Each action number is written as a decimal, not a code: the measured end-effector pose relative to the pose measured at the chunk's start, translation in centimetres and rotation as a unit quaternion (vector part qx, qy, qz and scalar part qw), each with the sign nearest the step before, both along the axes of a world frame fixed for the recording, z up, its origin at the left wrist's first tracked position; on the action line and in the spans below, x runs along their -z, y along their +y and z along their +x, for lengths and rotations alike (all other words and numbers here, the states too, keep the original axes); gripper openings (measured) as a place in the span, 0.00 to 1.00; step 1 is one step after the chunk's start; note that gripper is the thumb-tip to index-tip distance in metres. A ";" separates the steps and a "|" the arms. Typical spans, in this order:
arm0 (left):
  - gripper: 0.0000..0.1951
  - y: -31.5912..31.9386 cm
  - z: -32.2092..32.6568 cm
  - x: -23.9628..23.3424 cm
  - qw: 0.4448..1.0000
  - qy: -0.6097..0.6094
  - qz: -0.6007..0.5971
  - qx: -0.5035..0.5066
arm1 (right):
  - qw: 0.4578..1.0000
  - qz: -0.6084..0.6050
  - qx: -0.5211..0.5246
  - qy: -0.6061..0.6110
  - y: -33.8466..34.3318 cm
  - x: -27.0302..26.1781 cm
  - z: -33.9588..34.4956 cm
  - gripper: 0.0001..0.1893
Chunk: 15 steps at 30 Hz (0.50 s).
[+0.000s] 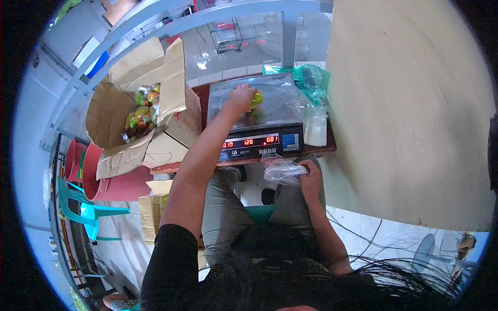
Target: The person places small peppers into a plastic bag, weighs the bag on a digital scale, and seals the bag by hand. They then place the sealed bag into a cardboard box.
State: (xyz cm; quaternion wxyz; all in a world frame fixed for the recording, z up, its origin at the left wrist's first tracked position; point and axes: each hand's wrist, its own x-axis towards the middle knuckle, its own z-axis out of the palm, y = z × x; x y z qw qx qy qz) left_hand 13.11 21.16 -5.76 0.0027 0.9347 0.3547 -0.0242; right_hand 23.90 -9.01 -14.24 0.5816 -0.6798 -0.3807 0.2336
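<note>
My left hand (242,97) reaches over the metal platform of a digital scale (220,116). Its fingers are around a yellow-green fruit or vegetable (257,100) at the middle of the platform. The scale's red digits are lit. Above my right thigh, my right hand (311,179) pinches one end of a clear plastic bag (282,171), which looks crumpled. An open cardboard box (175,77) left of the scale holds several clear bags of green, orange and red produce (142,116).
Green plastic bags (311,79) and a stack of clear bags (315,126) lie right of the scale on the brown table (330,140). A large tan board (404,116) stands further right. Red tubs (120,179) and a turquoise plastic chair (89,217) are at the left.
</note>
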 end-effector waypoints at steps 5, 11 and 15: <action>0.43 0.6 -2.7 1.8 0.992 -0.110 -0.055 0.001 | 0.998 -0.052 0.005 -0.046 0.5 0.1 -0.4 0.11; 0.41 -3.5 -2.0 2.0 0.982 -0.145 0.124 0.002 | 0.998 -0.044 -0.011 -0.050 0.4 -0.3 -0.2 0.12; 0.35 -3.1 -1.4 3.4 0.978 -0.125 0.168 0.015 | 0.997 -0.038 -0.003 -0.068 0.5 -0.1 -0.2 0.12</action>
